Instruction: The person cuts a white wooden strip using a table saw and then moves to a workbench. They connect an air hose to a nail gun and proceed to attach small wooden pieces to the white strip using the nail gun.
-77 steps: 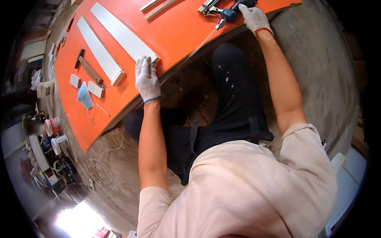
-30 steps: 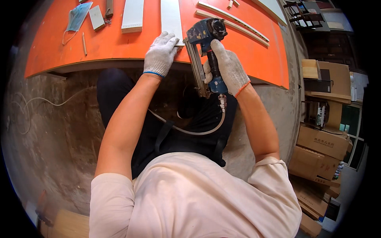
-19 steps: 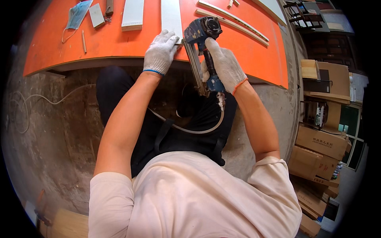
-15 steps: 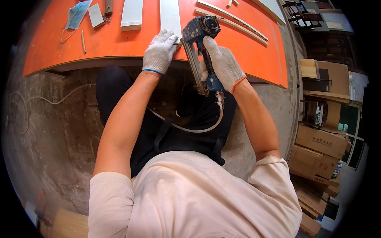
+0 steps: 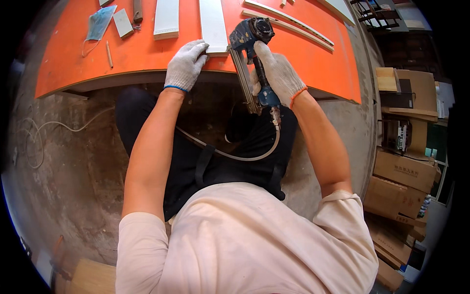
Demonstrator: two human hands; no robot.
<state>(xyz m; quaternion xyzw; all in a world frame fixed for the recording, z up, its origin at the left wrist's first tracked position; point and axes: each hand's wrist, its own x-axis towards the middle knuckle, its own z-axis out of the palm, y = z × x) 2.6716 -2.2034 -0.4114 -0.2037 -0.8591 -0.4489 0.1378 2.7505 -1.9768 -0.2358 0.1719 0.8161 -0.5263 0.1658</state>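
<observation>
In a white knit glove with an orange cuff, my right hand (image 5: 280, 73) is wrapped round the handle of a blue and black air nail gun (image 5: 267, 94). The gun's head is up over the table edge, just right of a long white board (image 5: 213, 29). My left hand (image 5: 186, 66), gloved with a blue cuff, grips that board at its near left corner; the fingertips are partly hidden there. A light wooden strip shows along the board's near end. From the gun's lower fitting a pale air hose (image 5: 245, 159) curves over my lap.
The orange table (image 5: 132, 56) also carries a second white board (image 5: 166, 19), a small white block (image 5: 123, 23), a pencil (image 5: 109, 54), a face mask (image 5: 100, 23) and long wooden strips (image 5: 293, 30). Cardboard boxes (image 5: 404, 171) are stacked on the right.
My left hand has slid left, off the top of the white board to its near left corner. The nail gun stays in my right hand, slightly farther right in view.
</observation>
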